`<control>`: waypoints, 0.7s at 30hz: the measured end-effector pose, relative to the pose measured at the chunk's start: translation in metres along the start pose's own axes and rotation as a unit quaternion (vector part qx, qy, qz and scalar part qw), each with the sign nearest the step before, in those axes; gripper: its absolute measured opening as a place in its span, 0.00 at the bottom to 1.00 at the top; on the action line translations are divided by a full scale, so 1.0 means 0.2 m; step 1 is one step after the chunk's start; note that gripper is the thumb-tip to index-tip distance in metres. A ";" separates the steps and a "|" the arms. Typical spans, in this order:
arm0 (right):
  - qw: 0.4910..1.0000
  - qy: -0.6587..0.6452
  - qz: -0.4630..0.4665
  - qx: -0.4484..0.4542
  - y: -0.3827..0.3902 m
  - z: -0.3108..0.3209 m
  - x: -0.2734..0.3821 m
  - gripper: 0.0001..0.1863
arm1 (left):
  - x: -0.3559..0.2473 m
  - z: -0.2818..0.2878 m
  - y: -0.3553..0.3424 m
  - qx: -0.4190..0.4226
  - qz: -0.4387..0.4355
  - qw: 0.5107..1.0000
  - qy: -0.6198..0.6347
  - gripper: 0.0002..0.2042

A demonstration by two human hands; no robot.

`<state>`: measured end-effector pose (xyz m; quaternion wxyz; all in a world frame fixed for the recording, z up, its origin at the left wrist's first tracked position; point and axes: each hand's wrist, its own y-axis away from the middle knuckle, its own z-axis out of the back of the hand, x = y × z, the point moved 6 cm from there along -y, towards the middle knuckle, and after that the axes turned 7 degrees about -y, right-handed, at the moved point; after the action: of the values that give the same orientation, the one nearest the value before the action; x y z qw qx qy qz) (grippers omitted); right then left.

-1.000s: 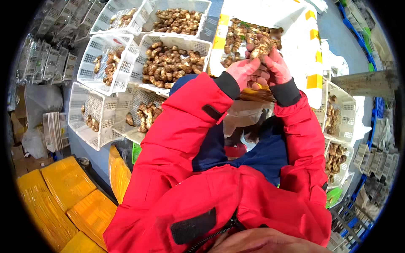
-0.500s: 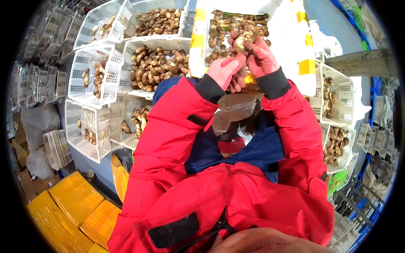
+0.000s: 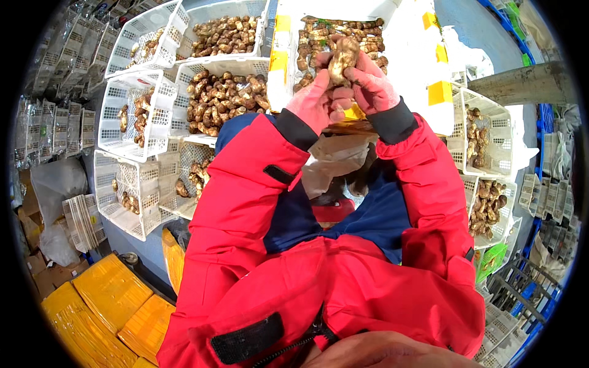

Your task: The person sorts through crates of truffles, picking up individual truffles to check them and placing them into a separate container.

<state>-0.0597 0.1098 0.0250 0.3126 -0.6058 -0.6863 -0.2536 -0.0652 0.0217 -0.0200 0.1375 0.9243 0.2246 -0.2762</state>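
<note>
Both my hands wear what look like pink gloves, with bare fingertips showing. Between them, over the near part of a white foam box (image 3: 281, 80), they hold one thick brown-and-cream mushroom (image 3: 344, 60). My left hand (image 3: 314, 101) grips its lower left side, thumb along the stem. My right hand (image 3: 372, 86) has its thumb and fingers on the right side. Behind the held mushroom, rows of mushrooms (image 3: 362, 29) lie inside the foam box; my hands hide part of them.
White plastic baskets of mushrooms stand at the left, among them a full basket (image 3: 226, 98) beside my left forearm. More mushroom baskets (image 3: 485, 138) stand at the right, near a wooden beam (image 3: 521, 87). Yellow-wrapped boxes (image 3: 110, 288) lie at the lower left.
The held mushroom has turned more upright and moved slightly left. Both hands have shifted a little left with it, and their grip has changed around it.
</note>
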 end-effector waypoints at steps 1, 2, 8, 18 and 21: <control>0.999 -0.040 0.014 0.017 0.00 -0.02 -0.01 0.28 | -0.01 0.04 0.00 -0.037 -0.022 0.999 -0.006 0.18; 0.998 -0.051 0.021 0.017 -0.01 -0.02 -0.01 0.28 | -0.01 0.07 -0.01 -0.055 -0.028 0.998 -0.016 0.17; 0.997 -0.052 0.051 -0.040 -0.02 0.23 -0.04 0.24 | 0.00 0.01 -0.03 -0.084 -0.013 0.994 -0.074 0.17; 0.977 0.208 -0.002 0.037 -0.20 -0.04 0.04 0.21 | -0.20 -0.04 0.01 -0.021 -0.078 0.986 0.146 0.11; 0.949 0.312 -0.009 0.048 -0.40 0.02 0.17 0.27 | -0.48 0.15 0.09 0.042 -0.077 0.992 0.086 0.11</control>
<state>-0.1423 0.1233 0.0498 0.5375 -0.4745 -0.5714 -0.3993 -0.1418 -0.0372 0.0120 0.0574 0.9293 0.2949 -0.2149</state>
